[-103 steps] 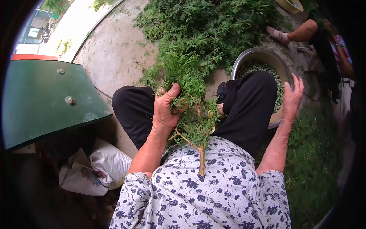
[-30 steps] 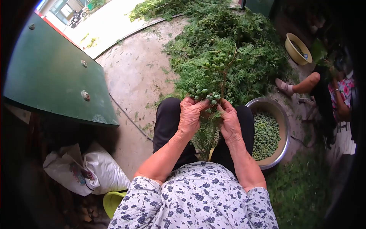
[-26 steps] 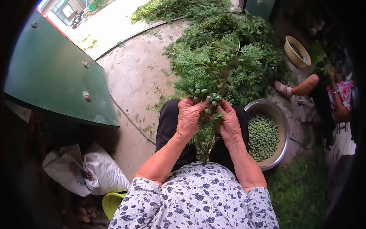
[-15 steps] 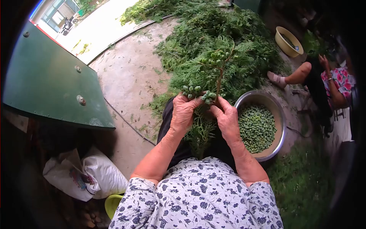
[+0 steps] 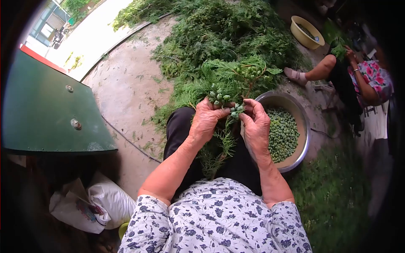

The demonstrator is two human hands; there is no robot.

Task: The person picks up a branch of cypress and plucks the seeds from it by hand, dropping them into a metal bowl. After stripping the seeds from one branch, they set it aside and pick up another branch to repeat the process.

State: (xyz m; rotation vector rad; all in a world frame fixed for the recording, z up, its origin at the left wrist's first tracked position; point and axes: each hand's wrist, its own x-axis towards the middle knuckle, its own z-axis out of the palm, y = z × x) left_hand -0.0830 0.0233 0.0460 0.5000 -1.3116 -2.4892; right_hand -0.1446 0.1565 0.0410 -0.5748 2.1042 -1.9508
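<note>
My left hand is closed on a leafy conifer branch, which bears clusters of pale green cones. Beside it my right hand has its thumb and fingers bent around another small cluster of green cones on the same branch. Its fingertips partly hide what they pinch. Close to the right of that hand stands a wide metal basin, holding a heap of loose green cones. Below the hands, a feathery green sprig hangs over my lap.
A large pile of cut conifer branches lies ahead on the concrete floor. At right sits another person holding greenery, near a yellow basin. A green metal panel and white sacks are at left. More greenery spreads at lower right.
The branch has tilted and its top now leans to the right. My right hand has shifted from the brown stem to the cone cluster. The whole view has also shifted slightly.
</note>
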